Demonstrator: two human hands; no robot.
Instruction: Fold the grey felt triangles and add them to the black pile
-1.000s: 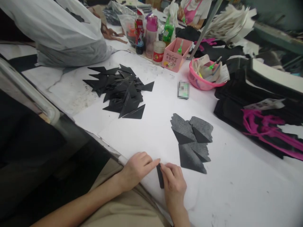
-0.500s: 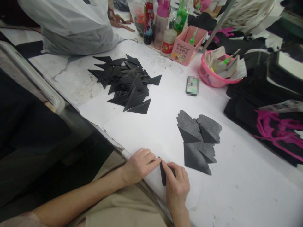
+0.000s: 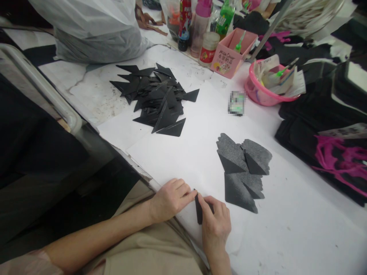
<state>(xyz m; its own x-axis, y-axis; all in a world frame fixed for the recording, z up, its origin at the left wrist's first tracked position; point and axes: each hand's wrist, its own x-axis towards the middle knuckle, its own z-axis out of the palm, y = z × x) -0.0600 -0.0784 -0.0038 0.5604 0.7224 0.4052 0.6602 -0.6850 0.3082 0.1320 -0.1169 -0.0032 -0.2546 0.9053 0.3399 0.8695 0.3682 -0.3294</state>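
A small black cut piece (image 3: 198, 212), partly hidden by fingers, lies at the table's near edge between my two hands. My left hand (image 3: 172, 199) pinches its upper tip with thumb and forefinger. My right hand (image 3: 215, 218) is closed over its right side, thumb and forefinger pressed on it near the same tip. To the right lie several overlapping black pieces (image 3: 243, 172) with grey speckled faces and jagged edges. Farther off, left of centre, is a loose heap of black triangular pieces (image 3: 160, 97).
A pink box (image 3: 229, 63), a jar (image 3: 209, 47) and bottles (image 3: 185, 23) stand at the back. A pink basin (image 3: 266, 97) holds papers and a green-tipped tool. Black stacks with magenta strips (image 3: 335, 156) lie right; a filled plastic bag (image 3: 94, 42) sits back left.
The view has shifted slightly, so the table's things appear a little to the right. Both hands keep nearly the same hold on the black piece.
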